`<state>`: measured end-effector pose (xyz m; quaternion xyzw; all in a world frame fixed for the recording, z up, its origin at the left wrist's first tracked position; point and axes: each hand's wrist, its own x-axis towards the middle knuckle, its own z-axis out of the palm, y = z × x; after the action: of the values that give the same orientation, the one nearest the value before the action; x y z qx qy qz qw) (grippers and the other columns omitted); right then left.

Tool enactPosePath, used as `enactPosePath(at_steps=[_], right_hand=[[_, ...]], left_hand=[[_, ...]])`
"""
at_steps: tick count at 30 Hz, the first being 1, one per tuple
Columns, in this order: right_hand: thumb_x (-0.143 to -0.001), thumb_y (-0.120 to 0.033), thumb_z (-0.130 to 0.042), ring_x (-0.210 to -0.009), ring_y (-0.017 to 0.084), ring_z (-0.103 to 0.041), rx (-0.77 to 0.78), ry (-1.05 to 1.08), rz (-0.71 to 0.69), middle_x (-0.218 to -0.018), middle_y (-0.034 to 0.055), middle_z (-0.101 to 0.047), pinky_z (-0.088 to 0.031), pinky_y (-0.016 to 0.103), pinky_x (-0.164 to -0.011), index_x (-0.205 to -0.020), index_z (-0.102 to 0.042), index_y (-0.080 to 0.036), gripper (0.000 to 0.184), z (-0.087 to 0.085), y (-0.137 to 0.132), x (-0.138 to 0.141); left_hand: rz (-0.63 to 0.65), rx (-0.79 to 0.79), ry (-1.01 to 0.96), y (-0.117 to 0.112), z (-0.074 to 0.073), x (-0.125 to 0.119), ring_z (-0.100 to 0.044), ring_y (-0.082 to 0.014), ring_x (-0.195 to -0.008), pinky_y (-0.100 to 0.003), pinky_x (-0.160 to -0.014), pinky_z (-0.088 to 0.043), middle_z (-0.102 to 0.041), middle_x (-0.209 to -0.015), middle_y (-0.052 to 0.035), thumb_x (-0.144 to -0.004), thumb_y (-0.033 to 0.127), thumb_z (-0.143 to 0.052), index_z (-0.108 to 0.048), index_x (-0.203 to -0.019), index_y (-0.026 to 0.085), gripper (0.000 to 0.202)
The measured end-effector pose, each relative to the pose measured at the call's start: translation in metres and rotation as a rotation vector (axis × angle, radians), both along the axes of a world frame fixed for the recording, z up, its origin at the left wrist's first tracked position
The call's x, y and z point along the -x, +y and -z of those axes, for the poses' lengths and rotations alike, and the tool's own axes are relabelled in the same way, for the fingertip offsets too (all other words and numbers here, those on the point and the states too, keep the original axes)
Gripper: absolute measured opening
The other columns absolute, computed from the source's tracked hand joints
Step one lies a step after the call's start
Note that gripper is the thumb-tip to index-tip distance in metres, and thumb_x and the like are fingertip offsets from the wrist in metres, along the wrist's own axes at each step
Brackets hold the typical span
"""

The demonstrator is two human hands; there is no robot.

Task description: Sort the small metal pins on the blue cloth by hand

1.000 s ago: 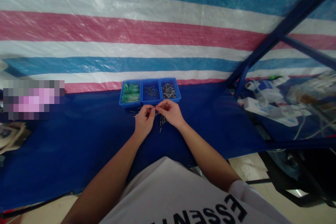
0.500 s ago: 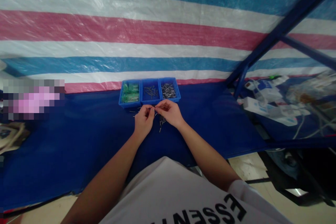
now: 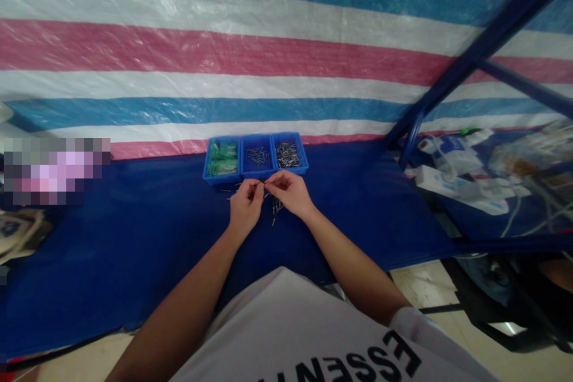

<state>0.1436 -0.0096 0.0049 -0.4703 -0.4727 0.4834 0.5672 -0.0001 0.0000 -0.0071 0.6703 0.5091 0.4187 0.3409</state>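
Observation:
My left hand (image 3: 246, 203) and my right hand (image 3: 290, 191) meet over the blue table cover (image 3: 134, 233), just in front of a blue three-part tray (image 3: 255, 158). Both hands are closed in a pinch, fingertips nearly touching, on a small thin metal part too tiny to name. Loose metal pins (image 3: 276, 208) lie on the cover under my right hand. The tray's left section holds green pieces (image 3: 222, 158), the middle section holds a few dark pins (image 3: 258, 157), and the right section holds several silvery pins (image 3: 289, 155).
A striped red, white and blue tarp (image 3: 268, 54) hangs behind the table. A blue metal frame (image 3: 470, 59) rises at the right. Beyond it lie white boxes and cables (image 3: 461, 182). A blurred patch (image 3: 54, 170) sits at the left edge.

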Motion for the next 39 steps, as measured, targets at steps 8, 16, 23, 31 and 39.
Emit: enactPosePath(at_steps=[8,16,23,31,39], right_hand=[[-0.067,-0.035,-0.076,-0.067,0.014,-0.063,0.01,-0.02,0.003,-0.075,0.0007,-0.067,-0.052,0.028,-0.066,-0.075,-0.062,-0.02,0.022,0.001,0.0007,0.0003],[-0.068,-0.033,-0.075,-0.067,0.013,-0.063,-0.007,-0.021,0.002,-0.075,0.0009,-0.067,-0.051,0.028,-0.067,-0.075,-0.062,-0.02,0.02,0.0013,0.0006,-0.0002],[-0.069,-0.033,-0.075,-0.068,0.014,-0.062,-0.008,-0.028,0.01,-0.075,0.0008,-0.067,-0.051,0.028,-0.068,-0.076,-0.063,-0.02,0.019,0.0016,0.0003,-0.0002],[-0.069,-0.03,-0.074,-0.066,0.013,-0.061,-0.024,-0.038,0.012,-0.074,0.0005,-0.066,-0.05,0.027,-0.066,-0.075,-0.063,-0.019,0.017,0.0012,0.0003,0.0001],[-0.071,-0.029,-0.072,-0.067,0.013,-0.061,-0.035,-0.077,0.015,-0.075,0.0008,-0.066,-0.05,0.027,-0.066,-0.075,-0.062,-0.019,0.015,-0.0013,-0.0008,-0.0005]], left_hand=[[-0.001,0.004,-0.011,-0.0004,-0.0006,-0.0002,-0.055,-0.0125,-0.053,-0.024,-0.055,-0.04,-0.059,-0.06,0.0032,-0.088,0.043,-0.05,-0.06,-0.09,0.021,0.024],[-0.001,0.005,-0.02,-0.0005,0.0004,-0.0003,-0.055,-0.0123,-0.053,-0.024,-0.055,-0.04,-0.06,-0.06,0.003,-0.088,0.043,-0.051,-0.06,-0.091,0.021,0.024],[-0.004,0.002,-0.009,0.0002,0.0012,-0.0002,-0.056,-0.0122,-0.054,-0.024,-0.055,-0.041,-0.06,-0.061,0.0027,-0.088,0.042,-0.051,-0.06,-0.091,0.02,0.024],[0.005,-0.007,-0.015,0.0,0.001,0.0001,-0.056,-0.0116,-0.053,-0.023,-0.055,-0.041,-0.059,-0.061,0.0033,-0.088,0.042,-0.051,-0.06,-0.09,0.02,0.024],[0.004,0.003,-0.011,-0.0005,0.0011,0.0001,-0.056,-0.012,-0.054,-0.024,-0.056,-0.041,-0.06,-0.061,0.0028,-0.089,0.042,-0.051,-0.06,-0.091,0.02,0.024]])
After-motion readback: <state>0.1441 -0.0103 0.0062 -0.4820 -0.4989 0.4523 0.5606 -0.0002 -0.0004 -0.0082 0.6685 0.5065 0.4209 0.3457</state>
